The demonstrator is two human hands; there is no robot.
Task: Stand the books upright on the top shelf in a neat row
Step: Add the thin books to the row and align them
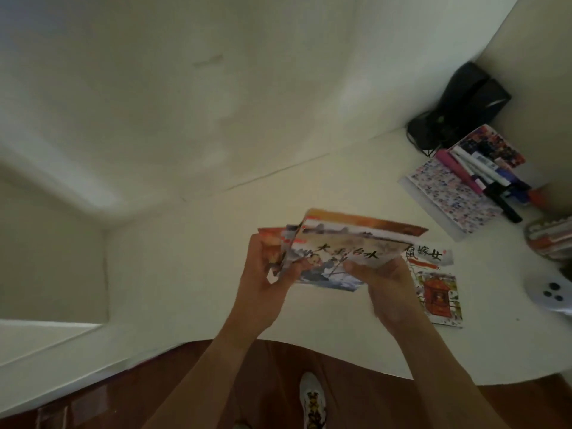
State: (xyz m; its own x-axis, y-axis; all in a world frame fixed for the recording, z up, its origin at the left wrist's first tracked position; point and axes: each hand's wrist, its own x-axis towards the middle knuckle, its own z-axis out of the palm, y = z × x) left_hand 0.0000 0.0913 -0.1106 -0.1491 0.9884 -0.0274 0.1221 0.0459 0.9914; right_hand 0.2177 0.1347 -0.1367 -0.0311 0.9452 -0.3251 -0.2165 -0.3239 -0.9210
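both hands held a fanned bunch of thin picture books (334,252) above the white table (192,274), just below the middle of the frame. the left hand (263,283) gripped the bunch at its left end, its fingers curled round the edges of the covers. the right hand (387,283) pinched the lower right part of the front book, thumb on the cover and the other fingers hidden behind it. another picture book (436,283) with a red sedan chair on its cover lay flat on the table just right of the hands, partly under the held bunch. at the upper right of the frame a patterned book (445,193) lay flat with markers and pens (483,174) across it, near a black device (464,100) in the corner. a white controller (554,294) showed at the right edge. a shoe (312,400) stood on the brown floor at the bottom.
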